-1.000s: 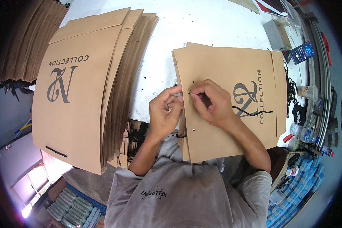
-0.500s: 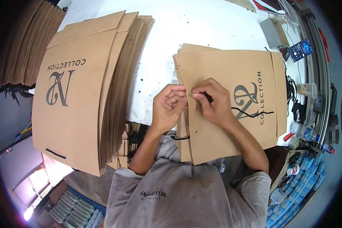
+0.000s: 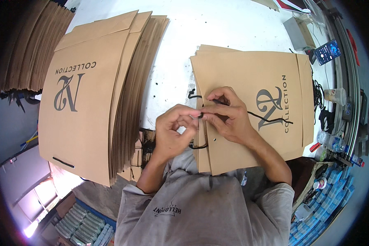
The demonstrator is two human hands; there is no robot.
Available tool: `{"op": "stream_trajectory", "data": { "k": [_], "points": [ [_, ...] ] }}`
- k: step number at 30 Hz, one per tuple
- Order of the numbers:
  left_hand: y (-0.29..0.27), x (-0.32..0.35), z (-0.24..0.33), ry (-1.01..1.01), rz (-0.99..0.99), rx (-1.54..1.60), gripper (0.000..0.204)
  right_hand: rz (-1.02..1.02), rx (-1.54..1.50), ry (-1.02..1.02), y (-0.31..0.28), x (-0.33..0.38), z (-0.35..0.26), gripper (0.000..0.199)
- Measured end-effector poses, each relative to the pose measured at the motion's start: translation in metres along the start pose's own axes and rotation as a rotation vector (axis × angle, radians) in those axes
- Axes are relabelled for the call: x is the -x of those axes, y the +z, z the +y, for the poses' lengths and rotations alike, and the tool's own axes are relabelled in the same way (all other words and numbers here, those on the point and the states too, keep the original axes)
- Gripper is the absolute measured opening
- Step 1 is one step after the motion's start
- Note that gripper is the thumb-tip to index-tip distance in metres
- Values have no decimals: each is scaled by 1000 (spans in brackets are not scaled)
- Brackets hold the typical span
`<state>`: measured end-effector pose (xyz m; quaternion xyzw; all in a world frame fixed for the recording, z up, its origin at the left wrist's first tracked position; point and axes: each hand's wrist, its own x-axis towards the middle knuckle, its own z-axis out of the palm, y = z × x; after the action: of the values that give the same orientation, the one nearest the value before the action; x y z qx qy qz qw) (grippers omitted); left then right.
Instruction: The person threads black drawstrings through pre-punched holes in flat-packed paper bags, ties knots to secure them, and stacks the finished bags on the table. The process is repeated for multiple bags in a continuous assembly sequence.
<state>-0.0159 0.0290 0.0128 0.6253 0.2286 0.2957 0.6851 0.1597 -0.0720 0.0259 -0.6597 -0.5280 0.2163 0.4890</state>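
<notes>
A brown paper bag with a dark printed design lies on its side on a small stack in front of me. My right hand rests over its left part, closed on a black cord whose tail trails right across the bag. My left hand is at the bag's left edge, fingers curled, its fingertips meeting the right hand's at a dark bit of cord. A cord end sticks out past the edge above the hands, and another cord piece shows below. A small punched hole is below my right hand.
On the left stands a thick stack of similar bags, the front one with a black handle. More brown bags are piled at the far left. A phone, a plastic cup and black cords are along the right side.
My left hand has drawn slightly left and down from the bag's edge. The right hand has shifted a little lower, and a cord end now shows past the edge above the hands.
</notes>
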Motion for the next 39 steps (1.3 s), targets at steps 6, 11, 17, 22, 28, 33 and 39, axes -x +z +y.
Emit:
{"op": "stream_trajectory", "data": {
  "k": [6,11,17,22,28,33,39],
  "points": [
    [5,-22,5,-484,-197,191,57,89,69,-150,2,14,-9,6],
    [12,-18,-18,-298,-103,185,49,92,-127,-135,5,12,-45,14],
    [5,-17,-1,115,140,-473,29,38,154,93,17,-6,-7,9],
    [-3,-26,-26,159,75,-167,17,-96,-13,207,4,-8,-11,6],
    [0,-24,-37,236,95,-201,16,31,-80,340,11,-3,-1,8],
    [1,-36,-27,454,126,-413,17,-89,-122,133,5,-7,-6,8],
    [5,-31,-29,22,69,30,17,-73,-328,296,2,-3,3,8]
  ]
}}
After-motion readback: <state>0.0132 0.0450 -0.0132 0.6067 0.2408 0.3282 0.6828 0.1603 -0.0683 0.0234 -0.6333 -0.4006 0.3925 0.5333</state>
